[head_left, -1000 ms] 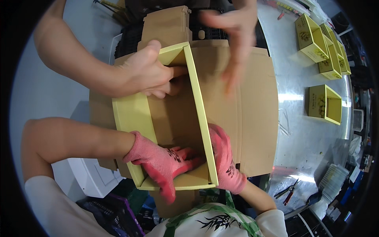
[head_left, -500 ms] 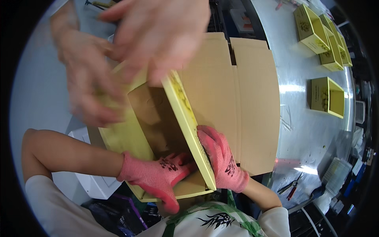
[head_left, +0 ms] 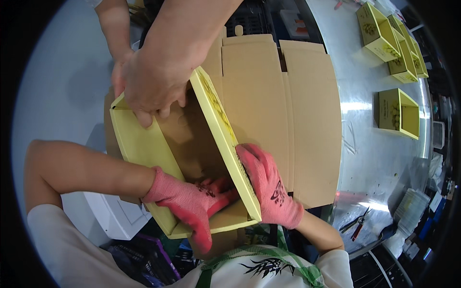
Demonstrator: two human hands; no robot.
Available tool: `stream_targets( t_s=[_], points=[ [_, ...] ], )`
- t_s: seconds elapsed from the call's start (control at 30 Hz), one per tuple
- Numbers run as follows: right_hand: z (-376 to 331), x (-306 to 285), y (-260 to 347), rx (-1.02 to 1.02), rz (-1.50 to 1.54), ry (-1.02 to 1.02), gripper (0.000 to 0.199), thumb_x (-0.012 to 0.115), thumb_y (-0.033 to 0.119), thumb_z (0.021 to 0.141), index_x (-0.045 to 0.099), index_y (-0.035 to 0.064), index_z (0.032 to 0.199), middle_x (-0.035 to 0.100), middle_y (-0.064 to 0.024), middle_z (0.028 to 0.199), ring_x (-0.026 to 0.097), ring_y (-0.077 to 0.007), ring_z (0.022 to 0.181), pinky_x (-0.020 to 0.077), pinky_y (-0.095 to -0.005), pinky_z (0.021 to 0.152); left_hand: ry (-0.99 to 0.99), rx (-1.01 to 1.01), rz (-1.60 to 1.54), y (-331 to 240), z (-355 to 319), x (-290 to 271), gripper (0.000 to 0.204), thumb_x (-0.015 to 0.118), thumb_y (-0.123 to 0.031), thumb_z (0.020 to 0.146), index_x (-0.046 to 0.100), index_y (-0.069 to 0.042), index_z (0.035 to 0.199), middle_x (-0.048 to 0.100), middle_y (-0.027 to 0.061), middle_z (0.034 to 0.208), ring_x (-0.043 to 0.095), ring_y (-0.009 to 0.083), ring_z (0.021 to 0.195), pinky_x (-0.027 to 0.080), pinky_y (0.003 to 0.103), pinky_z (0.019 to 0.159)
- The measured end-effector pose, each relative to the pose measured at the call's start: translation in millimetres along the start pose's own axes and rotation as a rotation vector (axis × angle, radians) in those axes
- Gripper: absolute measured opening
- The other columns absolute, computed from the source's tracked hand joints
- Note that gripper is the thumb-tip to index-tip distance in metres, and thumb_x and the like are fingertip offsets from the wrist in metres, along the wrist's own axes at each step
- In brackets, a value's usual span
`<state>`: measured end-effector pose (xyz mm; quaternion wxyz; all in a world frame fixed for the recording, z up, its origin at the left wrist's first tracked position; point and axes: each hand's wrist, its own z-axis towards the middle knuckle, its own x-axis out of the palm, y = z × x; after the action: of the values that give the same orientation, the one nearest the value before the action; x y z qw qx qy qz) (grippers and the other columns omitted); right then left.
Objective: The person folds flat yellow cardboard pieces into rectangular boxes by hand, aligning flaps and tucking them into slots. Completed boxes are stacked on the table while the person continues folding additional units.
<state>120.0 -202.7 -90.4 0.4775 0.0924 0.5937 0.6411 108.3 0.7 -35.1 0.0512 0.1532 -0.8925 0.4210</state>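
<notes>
A yellow cardboard box [head_left: 225,139], open at the top and with fruit printed on its side, stands tilted in front of me. My left hand [head_left: 194,201], in a pink glove, reaches inside at the near end. Its thumb hooks over the near wall, and its fingertips are partly hidden near the right wall. Outside that right wall, my right hand [head_left: 269,187], also in a pink glove, presses against the box with its fingers together. At the far end, another person's hand [head_left: 156,81] dips in over the rim, and their second hand [head_left: 122,72] is at the far left corner.
Flat brown cardboard [head_left: 259,96] lies under and beyond the box. Several finished yellow boxes [head_left: 398,113] stand on the metal table [head_left: 357,158] at the right. Red-handled pliers [head_left: 357,228] lie near its front. A white case [head_left: 117,216] is below my left forearm.
The other person's blurred hands have come down onto the far end of the box, one now reaching inside. My hands keep their hold, and the box has shifted slightly.
</notes>
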Motion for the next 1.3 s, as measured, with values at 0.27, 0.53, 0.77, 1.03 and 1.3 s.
stream_targets(
  t_s=[0.27,0.53,0.77,1.03,1.3],
  points=[
    [11.1,-30.4,14.5,0.125,0.037,0.301,0.095,0.073,0.013,0.065,0.023,-0.0035,0.144,0.032,-0.0272,0.138,0.035,-0.0432,0.129,0.0336,-0.0485,0.105,-0.158,0.043,0.17,-24.5,-12.6,-3.9,0.099,0.075,-0.041,0.063,0.03,-0.006,0.144,0.027,0.0226,0.145,0.023,0.0387,0.135,0.024,0.043,0.111],
    [100.4,-26.7,107.5,-0.014,0.08,0.725,0.075,0.068,0.031,0.079,0.037,-0.0089,0.134,0.043,-0.0245,0.132,0.043,-0.0388,0.125,0.0366,-0.0404,0.104,-1.672,0.458,0.704,8.4,-52.1,119.4,0.031,0.066,-0.02,0.074,0.062,-0.008,0.103,0.055,0.0078,0.11,0.05,0.0276,0.109,0.044,0.044,0.092],
    [117.9,39.9,71.6,0.363,-0.109,1.711,0.082,0.07,0.046,0.074,0.04,-0.0031,0.132,0.043,-0.0245,0.131,0.043,-0.0389,0.123,0.0373,-0.0442,0.102,-1.679,0.82,-0.715,91.9,44.1,146.5,0.065,0.05,-0.021,0.085,0.026,-0.001,0.142,0.027,0.0173,0.142,0.034,0.0298,0.129,0.027,0.042,0.109],
    [109.5,37.2,67.8,0.375,0.03,1.598,0.081,0.068,0.048,0.073,0.041,0.0039,0.135,0.039,-0.0223,0.134,0.038,-0.0375,0.125,0.0336,-0.0435,0.105,-1.655,1.026,-0.601,91.8,63.0,118.2,0.08,0.047,-0.04,0.087,0.013,-0.001,0.148,0.007,0.0234,0.152,0.015,0.0385,0.14,0.017,0.049,0.112],
    [134.9,60.6,69.2,0.56,-0.014,1.862,0.084,0.071,0.042,0.064,0.04,0.0058,0.133,0.042,-0.0168,0.128,0.042,-0.0325,0.118,0.0353,-0.0393,0.102,-1.661,1.068,-0.681,91.9,65.1,116.3,0.081,0.048,-0.041,0.085,0.015,-0.003,0.148,0.009,0.0239,0.151,0.017,0.0379,0.139,0.017,0.049,0.112]
  ],
)
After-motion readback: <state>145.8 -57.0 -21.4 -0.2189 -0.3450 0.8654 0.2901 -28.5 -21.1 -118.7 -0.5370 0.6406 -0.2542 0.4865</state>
